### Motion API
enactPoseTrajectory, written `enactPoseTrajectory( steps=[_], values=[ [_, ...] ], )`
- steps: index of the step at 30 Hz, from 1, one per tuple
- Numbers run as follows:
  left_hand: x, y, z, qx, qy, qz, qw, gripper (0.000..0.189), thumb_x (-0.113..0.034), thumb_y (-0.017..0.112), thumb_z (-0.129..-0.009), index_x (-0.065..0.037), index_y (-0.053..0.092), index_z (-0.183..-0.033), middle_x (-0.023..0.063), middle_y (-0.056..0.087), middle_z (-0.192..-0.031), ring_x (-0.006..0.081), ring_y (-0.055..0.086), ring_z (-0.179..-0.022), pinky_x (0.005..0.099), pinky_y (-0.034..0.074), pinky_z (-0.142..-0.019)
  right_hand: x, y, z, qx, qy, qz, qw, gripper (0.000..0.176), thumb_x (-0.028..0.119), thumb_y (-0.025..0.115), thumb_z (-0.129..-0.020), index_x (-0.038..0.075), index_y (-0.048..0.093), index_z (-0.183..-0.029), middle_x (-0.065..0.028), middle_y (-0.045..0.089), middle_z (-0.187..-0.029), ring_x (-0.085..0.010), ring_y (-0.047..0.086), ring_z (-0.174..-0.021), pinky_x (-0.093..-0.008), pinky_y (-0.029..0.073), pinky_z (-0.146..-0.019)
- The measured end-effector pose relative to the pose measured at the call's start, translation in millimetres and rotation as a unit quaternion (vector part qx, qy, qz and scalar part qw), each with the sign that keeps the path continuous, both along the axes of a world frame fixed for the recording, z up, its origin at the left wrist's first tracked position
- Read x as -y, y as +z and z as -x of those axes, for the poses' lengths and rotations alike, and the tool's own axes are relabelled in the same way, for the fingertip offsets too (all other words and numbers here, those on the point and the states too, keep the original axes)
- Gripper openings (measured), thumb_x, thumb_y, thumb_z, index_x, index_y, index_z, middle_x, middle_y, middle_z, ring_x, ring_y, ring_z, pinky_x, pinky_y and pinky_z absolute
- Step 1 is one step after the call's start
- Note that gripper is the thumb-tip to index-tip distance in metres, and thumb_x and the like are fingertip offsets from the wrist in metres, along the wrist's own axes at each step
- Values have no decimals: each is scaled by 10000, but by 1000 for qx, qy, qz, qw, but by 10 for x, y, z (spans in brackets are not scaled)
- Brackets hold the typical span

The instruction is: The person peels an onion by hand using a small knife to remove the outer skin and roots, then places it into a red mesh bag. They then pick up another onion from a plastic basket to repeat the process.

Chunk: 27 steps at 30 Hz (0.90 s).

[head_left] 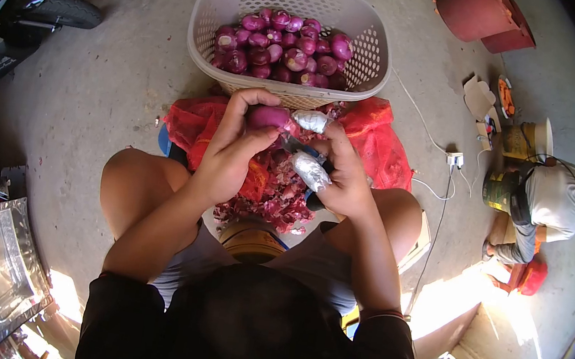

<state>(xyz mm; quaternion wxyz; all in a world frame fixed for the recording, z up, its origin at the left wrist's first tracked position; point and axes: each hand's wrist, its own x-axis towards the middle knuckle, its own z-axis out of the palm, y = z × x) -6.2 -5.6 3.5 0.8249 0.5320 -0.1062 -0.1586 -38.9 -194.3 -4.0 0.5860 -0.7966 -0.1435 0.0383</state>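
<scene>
My left hand [234, 148] is closed around a red onion [268, 118], thumb and index finger gripping its sides. Close by on the right, my right hand [339, 168] has its thumb and index finger wrapped in silver foil or tape. It grips what looks like a small knife [305, 149], mostly hidden by the fingers, near the onion's right end. Below both hands, loose onion skins [279, 193] are heaped over a red mesh sack [384, 148]. Just beyond stands a grey perforated basket [207, 12] holding many shiny purple onions [295, 58].
A co-worker [551, 197] bends over near buckets [536, 142] at right. White cables and a plug adapter [454, 158] lie on the concrete floor. Red tubs [476, 16] are at upper right, a motorbike wheel [68, 10] at upper left. A bucket [251, 241] is between my legs.
</scene>
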Motion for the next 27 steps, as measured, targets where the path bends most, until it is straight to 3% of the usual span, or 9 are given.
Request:
enactPoseTrajectory(
  steps=[8, 12, 14, 17, 20, 23, 27],
  values=[
    [31, -2, 46, 33, 12, 7, 999, 388, 38, 411, -840, -23, 350, -1218, 94, 409, -1208, 171, 416, -1137, 317, 304, -1002, -20, -213, -44, 100, 10, -77, 992, 506, -6, 646, -781, 39, 409, -1226, -157, 639, -1002, -222, 639, -865, -303, 478, -748],
    [47, -38, 46, 29, 23, 39, 999, 374, 41, 418, -836, -32, 361, -1199, 100, 417, -1204, 181, 428, -1134, 328, 312, -999, -42, -191, -64, 142, 0, -61, 988, 512, -12, 659, -778, 52, 426, -1229, -156, 610, -1078, -224, 623, -928, -315, 478, -798],
    [54, -50, 26, 27, 32, 58, 997, 345, 30, 456, -851, -38, 368, -1178, 76, 432, -1141, 147, 441, -1065, 294, 347, -941, -41, -151, -70, 151, 6, -46, 987, 511, -5, 661, -784, 55, 428, -1235, -148, 598, -1108, -221, 615, -949, -312, 471, -826],
    [44, -48, -7, 24, 44, 67, 997, 339, 30, 473, -853, -44, 371, -1167, 65, 442, -1109, 130, 451, -1029, 282, 376, -907, -105, -167, -44, 131, -26, -150, 980, 492, 1, 652, -797, 55, 435, -1236, -130, 601, -1109, -190, 611, -932, -297, 462, -832],
    [40, -40, -8, 24, 54, 70, 996, 329, 29, 478, -860, -49, 375, -1162, 63, 445, -1110, 125, 454, -1024, 283, 388, -900, -52, -44, -18, 13, -50, -190, 980, 514, 4, 643, -804, 55, 408, -1259, -121, 615, -1080, -157, 603, -908, -273, 454, -817],
    [72, -17, 8, 27, 62, 78, 995, 306, 15, 499, -879, -54, 380, -1152, 56, 455, -1101, 116, 466, -1007, 271, 393, -889, 41, -16, 17, -33, -4, -141, 990, 555, 4, 643, -797, 58, 373, -1279, -113, 635, -1017, -134, 600, -857, -250, 452, -750],
    [80, -14, 0, 65, 54, 62, 994, 295, -6, 536, -891, -56, 390, -1143, 45, 470, -1082, 101, 485, -975, 250, 399, -865, -1, -127, 19, 44, -11, -41, 998, 578, 4, 643, -784, 60, 352, -1281, -139, 651, -943, -160, 617, -786, -272, 453, -680]
  ],
)
